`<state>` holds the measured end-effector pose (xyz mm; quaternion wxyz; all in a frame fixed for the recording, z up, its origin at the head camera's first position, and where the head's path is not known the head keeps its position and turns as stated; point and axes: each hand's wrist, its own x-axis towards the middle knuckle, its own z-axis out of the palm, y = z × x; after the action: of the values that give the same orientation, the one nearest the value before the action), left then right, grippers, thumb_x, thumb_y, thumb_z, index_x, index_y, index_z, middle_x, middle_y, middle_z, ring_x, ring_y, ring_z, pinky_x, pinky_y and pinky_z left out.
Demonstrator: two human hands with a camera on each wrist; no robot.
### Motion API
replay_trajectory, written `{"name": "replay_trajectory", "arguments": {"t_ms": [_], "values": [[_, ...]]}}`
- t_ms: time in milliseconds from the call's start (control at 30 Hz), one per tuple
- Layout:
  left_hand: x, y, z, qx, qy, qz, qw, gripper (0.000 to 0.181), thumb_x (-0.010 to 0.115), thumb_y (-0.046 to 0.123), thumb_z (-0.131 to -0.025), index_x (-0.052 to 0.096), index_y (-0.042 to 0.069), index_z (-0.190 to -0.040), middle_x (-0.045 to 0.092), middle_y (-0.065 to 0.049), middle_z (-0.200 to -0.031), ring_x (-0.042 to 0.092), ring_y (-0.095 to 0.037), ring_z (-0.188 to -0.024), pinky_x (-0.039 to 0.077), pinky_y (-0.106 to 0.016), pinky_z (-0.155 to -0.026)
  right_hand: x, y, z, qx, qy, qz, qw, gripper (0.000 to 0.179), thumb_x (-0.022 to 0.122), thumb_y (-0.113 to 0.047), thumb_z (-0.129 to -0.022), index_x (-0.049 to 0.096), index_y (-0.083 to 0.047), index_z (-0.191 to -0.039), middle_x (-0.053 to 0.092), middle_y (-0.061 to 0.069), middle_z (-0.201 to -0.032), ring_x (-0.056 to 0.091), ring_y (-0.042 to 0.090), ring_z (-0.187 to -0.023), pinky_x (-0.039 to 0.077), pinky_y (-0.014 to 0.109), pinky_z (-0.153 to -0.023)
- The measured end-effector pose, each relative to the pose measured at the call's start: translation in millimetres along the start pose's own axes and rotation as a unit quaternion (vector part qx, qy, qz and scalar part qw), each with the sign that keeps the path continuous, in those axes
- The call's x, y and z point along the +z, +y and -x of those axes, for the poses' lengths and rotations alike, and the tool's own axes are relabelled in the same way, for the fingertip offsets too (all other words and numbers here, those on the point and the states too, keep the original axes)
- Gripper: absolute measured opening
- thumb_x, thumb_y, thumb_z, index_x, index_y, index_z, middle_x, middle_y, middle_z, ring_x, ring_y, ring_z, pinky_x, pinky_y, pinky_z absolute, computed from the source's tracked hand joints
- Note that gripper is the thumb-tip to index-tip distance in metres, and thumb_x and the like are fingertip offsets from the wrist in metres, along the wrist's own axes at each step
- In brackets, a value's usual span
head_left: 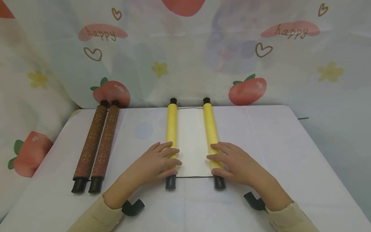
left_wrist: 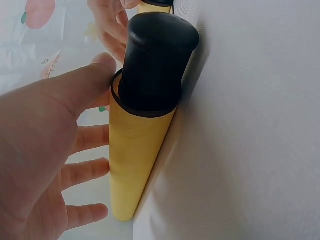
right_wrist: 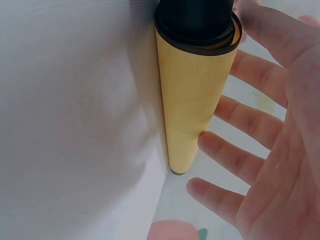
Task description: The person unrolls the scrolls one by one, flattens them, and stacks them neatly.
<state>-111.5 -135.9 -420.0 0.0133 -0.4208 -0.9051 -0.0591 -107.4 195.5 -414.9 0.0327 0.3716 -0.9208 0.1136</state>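
Now the left hand (head_left: 156,163) and right hand (head_left: 236,162), fingers spread, touch the left yellow roll (head_left: 172,125) and right yellow roll (head_left: 210,125), a brown scroll (head_left: 106,137) farther left

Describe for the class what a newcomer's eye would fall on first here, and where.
Probably the yellow scroll, partly unrolled near the middle of the white tabletop. The left hand touches its left roll and the right hand its right roll. Brown patterned rolls, side by side at the left, would likely come next.
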Motion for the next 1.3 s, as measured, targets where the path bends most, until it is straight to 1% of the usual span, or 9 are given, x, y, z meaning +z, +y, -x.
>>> {"name": "replay_trajectory", "arguments": {"t_ms": [233,333,433,633,767,900,1033,1167,1300], "values": [[1.8,-1.6,0.0,0.001,0.012,0.006,0.9999,0.027,0.060,0.048,-0.097,0.075,0.030,-0.111,0.055,-0.002,-0.142,0.039,-0.033,-0.142,0.034,-0.055,-0.111,1.2,1.4,1.0,-0.007,0.016,-0.003,0.9999,0.034,0.077,-0.040,-0.084,0.075,-0.022,-0.114,0.058,0.009,-0.136,0.052,0.029,-0.128,0.043,0.047,-0.104],[2.4,-1.9,0.3,0.002,0.015,0.012,0.9998,0.026,0.060,0.047,-0.098,0.074,0.029,-0.110,0.052,-0.003,-0.146,0.036,-0.034,-0.144,0.034,-0.057,-0.111,1.5,1.1,1.6,-0.009,0.019,-0.008,0.9998,0.029,0.077,-0.033,-0.084,0.075,-0.023,-0.111,0.057,0.010,-0.139,0.050,0.033,-0.131,0.042,0.049,-0.105],[2.1,-1.8,1.4,0.001,0.010,0.016,0.9998,0.027,0.058,0.048,-0.098,0.073,0.028,-0.110,0.050,-0.001,-0.149,0.034,-0.033,-0.146,0.033,-0.060,-0.111,2.1,1.4,2.2,-0.016,0.018,-0.013,0.9996,0.030,0.075,-0.027,-0.084,0.075,-0.023,-0.114,0.056,0.011,-0.142,0.047,0.039,-0.135,0.040,0.053,-0.107],[0.7,-1.4,3.2,-0.009,0.002,0.021,0.9997,0.028,0.057,0.049,-0.099,0.073,0.028,-0.111,0.053,0.003,-0.147,0.034,-0.031,-0.147,0.029,-0.063,-0.112,2.3,1.4,1.1,-0.012,-0.011,-0.007,0.9998,0.035,0.066,-0.020,-0.088,0.072,-0.024,-0.122,0.055,0.007,-0.145,0.041,0.042,-0.140,0.037,0.058,-0.108],[0.4,-1.6,2.5,-0.008,0.009,0.028,0.9995,0.022,0.058,0.044,-0.099,0.072,0.028,-0.106,0.054,0.004,-0.147,0.032,-0.031,-0.147,0.028,-0.065,-0.112,0.9,1.1,-0.2,0.001,-0.030,0.000,0.9995,0.033,0.062,-0.017,-0.088,0.074,-0.026,-0.117,0.055,0.005,-0.146,0.038,0.041,-0.142,0.034,0.063,-0.108],[0.2,-1.3,2.0,-0.006,0.013,0.032,0.9994,0.017,0.058,0.036,-0.099,0.072,0.028,-0.105,0.056,0.005,-0.144,0.034,-0.030,-0.147,0.029,-0.065,-0.112,0.8,0.6,-0.1,0.005,-0.030,-0.002,0.9995,0.027,0.062,-0.019,-0.089,0.076,-0.028,-0.110,0.055,0.004,-0.145,0.038,0.041,-0.142,0.033,0.067,-0.107],[0.1,-1.2,2.4,-0.009,0.011,0.030,0.9994,0.020,0.059,0.035,-0.098,0.074,0.030,-0.109,0.059,0.006,-0.140,0.037,-0.030,-0.145,0.029,-0.065,-0.111,1.9,0.4,0.6,0.001,-0.022,-0.009,0.9997,0.017,0.069,-0.028,-0.090,0.076,-0.027,-0.106,0.057,0.006,-0.144,0.038,0.042,-0.142,0.033,0.068,-0.106],[0.7,-1.8,2.5,-0.010,0.016,0.028,0.9994,0.018,0.060,0.034,-0.097,0.076,0.031,-0.106,0.062,0.007,-0.136,0.038,-0.029,-0.144,0.029,-0.065,-0.111,1.8,0.8,1.6,0.001,-0.019,-0.011,0.9997,0.017,0.074,-0.034,-0.088,0.075,-0.026,-0.103,0.057,0.007,-0.143,0.037,0.043,-0.142,0.032,0.068,-0.106],[0.8,-1.9,2.4,-0.015,0.014,0.031,0.9993,0.015,0.060,0.037,-0.098,0.075,0.032,-0.101,0.063,0.007,-0.134,0.038,-0.029,-0.144,0.027,-0.065,-0.112,-0.4,0.5,1.7,0.002,-0.019,-0.011,0.9998,0.015,0.074,-0.033,-0.089,0.074,-0.026,-0.102,0.057,0.007,-0.143,0.038,0.043,-0.141,0.033,0.068,-0.106]]}}
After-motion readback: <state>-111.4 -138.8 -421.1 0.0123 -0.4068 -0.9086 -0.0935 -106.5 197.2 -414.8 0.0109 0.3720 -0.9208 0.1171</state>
